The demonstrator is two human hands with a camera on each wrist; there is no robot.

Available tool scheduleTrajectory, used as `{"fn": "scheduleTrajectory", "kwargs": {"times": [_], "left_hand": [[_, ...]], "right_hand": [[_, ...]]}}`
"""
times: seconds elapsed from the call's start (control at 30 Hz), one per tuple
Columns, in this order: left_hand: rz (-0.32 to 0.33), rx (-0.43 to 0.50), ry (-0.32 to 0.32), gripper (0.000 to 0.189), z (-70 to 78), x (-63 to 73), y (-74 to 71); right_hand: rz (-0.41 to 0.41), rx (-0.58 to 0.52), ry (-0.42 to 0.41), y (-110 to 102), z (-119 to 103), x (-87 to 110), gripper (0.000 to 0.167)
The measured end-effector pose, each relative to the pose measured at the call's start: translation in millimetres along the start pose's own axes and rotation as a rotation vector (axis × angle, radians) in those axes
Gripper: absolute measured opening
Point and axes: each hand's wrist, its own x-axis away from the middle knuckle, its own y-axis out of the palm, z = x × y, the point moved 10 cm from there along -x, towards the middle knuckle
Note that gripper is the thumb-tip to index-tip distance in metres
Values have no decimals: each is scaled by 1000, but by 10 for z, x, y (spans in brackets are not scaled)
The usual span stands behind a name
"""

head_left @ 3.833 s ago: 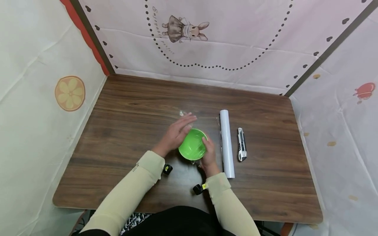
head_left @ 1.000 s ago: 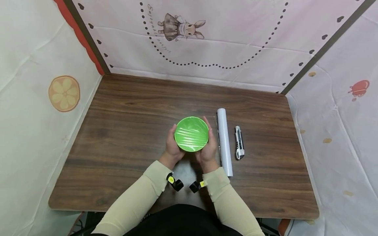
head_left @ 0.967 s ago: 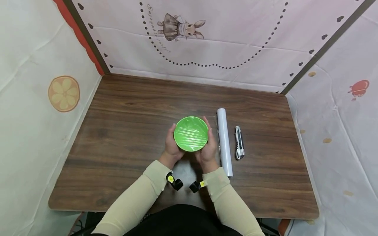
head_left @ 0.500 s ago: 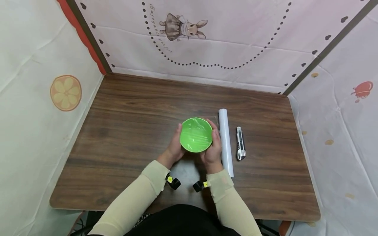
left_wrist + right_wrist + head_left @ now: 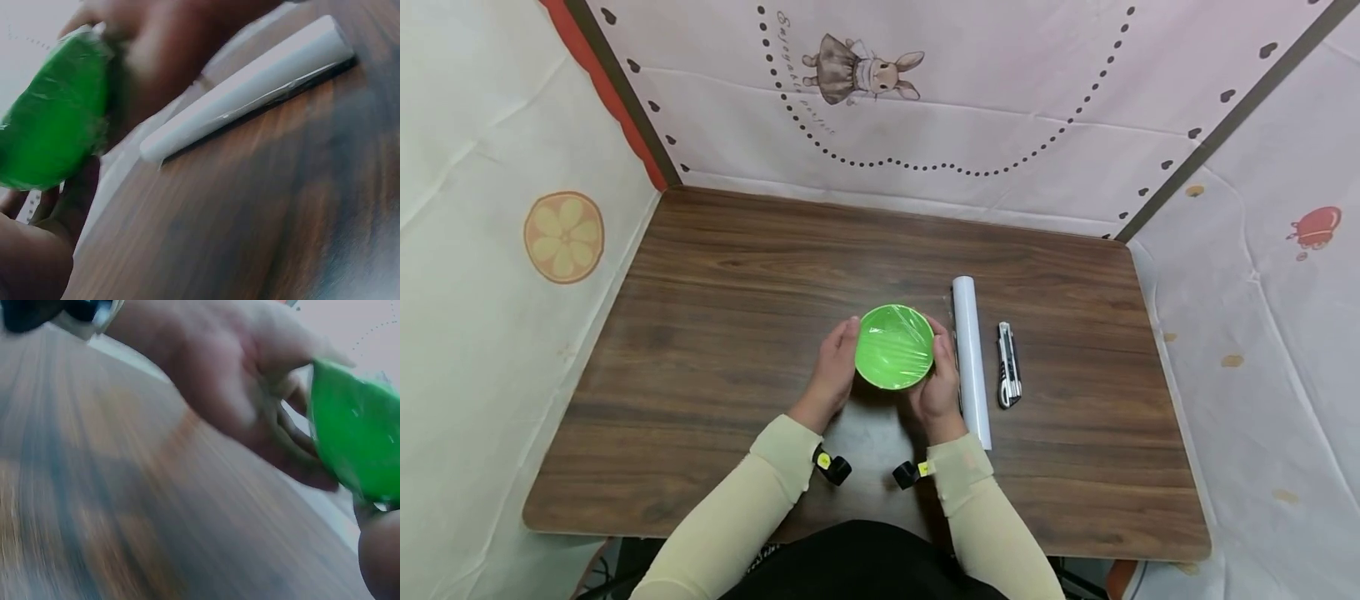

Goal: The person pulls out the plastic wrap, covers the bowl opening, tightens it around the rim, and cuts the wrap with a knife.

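A green bowl (image 5: 895,347) with clear plastic wrap stretched over its top is held up between both hands in the head view. My left hand (image 5: 833,360) holds its left side; in the left wrist view the fingers reach its wrapped underside. My right hand (image 5: 938,385) grips the right side, thumb near the rim and fingers curled beneath. Wrinkled film clings to the bowl's outer wall (image 5: 56,115) in the left wrist view. Most of the left fingers are hidden behind the bowl in the head view.
A white roll (image 5: 972,367) with clear film along its left side lies to the right of the hands. Beyond it lies a utility knife (image 5: 1008,365). Both rest on the brown wooden table (image 5: 737,333), with printed sheets hung at its back and sides.
Earlier the left hand was spread beside the bowl near loose film; then both hands cupped it with its wrapped top facing up. Since then the bowl has tilted and shifted slightly right.
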Motion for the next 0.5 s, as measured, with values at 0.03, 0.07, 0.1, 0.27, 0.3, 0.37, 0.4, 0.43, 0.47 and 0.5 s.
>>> {"fn": "scheduleTrajectory", "kwargs": {"times": [0.03,0.07,0.1,0.27,0.3,0.37,0.4,0.43,0.47,0.5], "left_hand": [[-26,4,-21,52,-17,-16,-1],[-52,7,-44,55,-39,-35,-2],[-81,7,-64,57,-52,-48,-2],[-218,38,-202,53,-158,-66,11],[-242,63,-222,51,-164,-57,19],[-278,115,-251,48,-177,-47,26],[-288,135,-255,48,-174,-47,28],[-295,153,-255,48,-168,-48,29],[-303,167,-254,47,-165,-52,34],[-307,174,-253,44,-164,-59,38]], "right_hand": [[4,29,12,-48,35,-4,38],[14,63,24,-101,65,-7,38],[28,93,42,-157,96,-9,37],[102,279,118,-400,164,-14,41],[115,310,134,-434,169,-18,42],[150,347,168,-503,178,-25,42],[164,363,184,-528,179,-28,43],[176,368,198,-549,182,-35,42],[192,360,219,-573,194,-36,42],[204,352,236,-591,203,-38,41]]}}
